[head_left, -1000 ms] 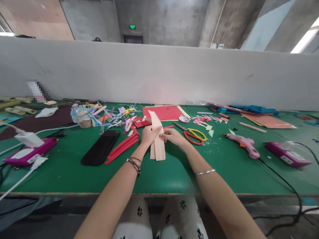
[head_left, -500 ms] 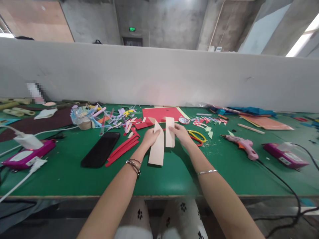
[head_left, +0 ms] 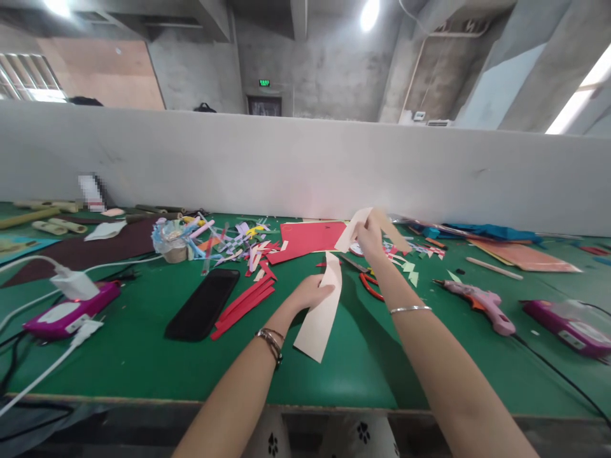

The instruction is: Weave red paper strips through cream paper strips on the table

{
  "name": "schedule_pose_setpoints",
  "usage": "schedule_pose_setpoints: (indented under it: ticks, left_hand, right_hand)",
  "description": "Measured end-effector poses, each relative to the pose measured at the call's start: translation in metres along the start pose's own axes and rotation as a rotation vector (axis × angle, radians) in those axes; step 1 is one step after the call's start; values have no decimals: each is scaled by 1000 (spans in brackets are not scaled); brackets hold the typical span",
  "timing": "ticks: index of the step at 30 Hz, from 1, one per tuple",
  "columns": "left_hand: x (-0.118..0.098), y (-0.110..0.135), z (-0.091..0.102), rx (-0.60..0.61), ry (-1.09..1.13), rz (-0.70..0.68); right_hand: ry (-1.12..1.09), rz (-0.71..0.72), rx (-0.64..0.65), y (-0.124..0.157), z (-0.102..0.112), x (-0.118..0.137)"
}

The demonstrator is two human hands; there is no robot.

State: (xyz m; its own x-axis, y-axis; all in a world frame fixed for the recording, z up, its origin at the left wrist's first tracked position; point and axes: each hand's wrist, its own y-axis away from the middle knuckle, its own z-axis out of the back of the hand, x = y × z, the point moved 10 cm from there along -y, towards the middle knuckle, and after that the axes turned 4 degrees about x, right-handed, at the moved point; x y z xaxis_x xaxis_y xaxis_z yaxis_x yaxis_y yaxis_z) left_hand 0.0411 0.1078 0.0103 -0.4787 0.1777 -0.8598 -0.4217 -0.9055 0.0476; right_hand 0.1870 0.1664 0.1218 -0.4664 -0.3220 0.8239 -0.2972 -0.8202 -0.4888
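Note:
In my left hand (head_left: 312, 292) is a cream paper strip (head_left: 319, 327), pinched near its middle and slanting down toward the table's front. My right hand (head_left: 370, 238) is raised farther off to the right, gripping a second cream paper strip (head_left: 353, 228) that bends over and hangs down on both sides of the fingers. Beneath the right wrist lie scissors (head_left: 371, 286) with red and yellow handles, partly hidden by the arm. Red paper strips (head_left: 245, 304) lie left of my left hand, and a red paper sheet (head_left: 310, 236) lies behind both hands.
A black phone (head_left: 203, 305) lies on the green table (head_left: 143, 375) at left. Colourful paper scraps (head_left: 243, 238) and a wrapped pot (head_left: 174, 245) sit behind it. Right are a pink glue gun (head_left: 482, 302) and a purple power strip (head_left: 568, 327); another power strip (head_left: 71, 312) stands left.
My right hand has lifted its strip up and to the right, away from the left one. The left strip has tilted and shifted slightly right. The view has tipped upward.

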Motion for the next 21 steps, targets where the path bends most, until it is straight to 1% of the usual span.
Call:
schedule_pose_setpoints:
  ticks: [2,7,9,11,13,15,16,18,19,21]
  left_hand:
    - [0,-1,-1,6,-4,-10]
    - [1,-4,-3,17,34,-30]
    - [3,-4,-3,19,66,-21]
    - [6,-4,-2,11,110,-2]
    - [7,-3,2,-12,172,13]
    - [6,0,10,-58,245,11]
    - [5,1,17,-95,289,6]
    - [5,1,32,-189,381,-4]
    - [5,0,40,-236,424,-6]
    - [7,-6,53,-292,480,-3]
  right_hand:
    - [53,15,34,-7,-9,2]
    - [97,33,196,-10,-43,0]
    - [94,42,233,-9,-50,3]
    - [72,51,246,-6,-49,9]
    - [40,59,249,-1,-40,16]
    - [-8,56,243,9,-25,19]
    - [-79,34,239,15,-15,17]
    - [-176,-26,218,28,5,6]
    - [-199,-61,217,35,13,-2]
    - [-211,-134,163,46,31,-23]
